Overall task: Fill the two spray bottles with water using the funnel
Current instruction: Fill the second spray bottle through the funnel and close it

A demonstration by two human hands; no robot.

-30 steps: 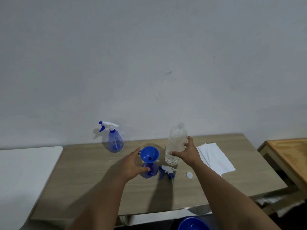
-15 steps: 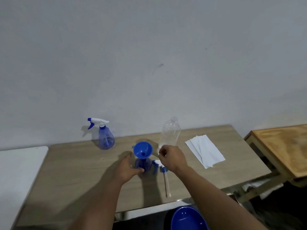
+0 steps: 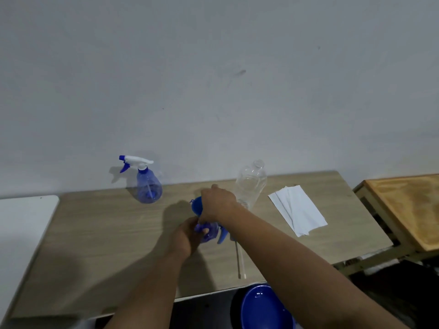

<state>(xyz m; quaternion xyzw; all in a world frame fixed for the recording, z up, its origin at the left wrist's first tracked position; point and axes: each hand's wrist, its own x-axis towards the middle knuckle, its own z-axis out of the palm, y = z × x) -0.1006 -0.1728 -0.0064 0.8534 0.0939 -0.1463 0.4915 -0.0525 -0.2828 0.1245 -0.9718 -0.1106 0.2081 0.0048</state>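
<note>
A blue spray bottle (image 3: 149,186) with its white trigger head on stands at the back left of the wooden table (image 3: 99,238). At the table's middle my left hand (image 3: 187,236) grips a second, open blue spray bottle (image 3: 209,232). A blue funnel (image 3: 196,205) sits in its neck, and my right hand (image 3: 217,205) is closed over the funnel's rim. That bottle's loose spray head (image 3: 223,235) lies just to its right, its dip tube (image 3: 240,260) pointing toward me. A clear, uncapped plastic bottle (image 3: 250,184) stands behind my right hand.
White folded paper towels (image 3: 298,211) lie at the right of the table. A blue basin (image 3: 266,307) sits below the front edge. A white surface (image 3: 21,224) adjoins on the left and an orange-topped wooden table (image 3: 408,210) on the right. A grey wall rises behind.
My right hand let go of the clear bottle, passed over the loose spray head and now sits on the funnel. My left hand stayed on the open spray bottle. The camera shifted.
</note>
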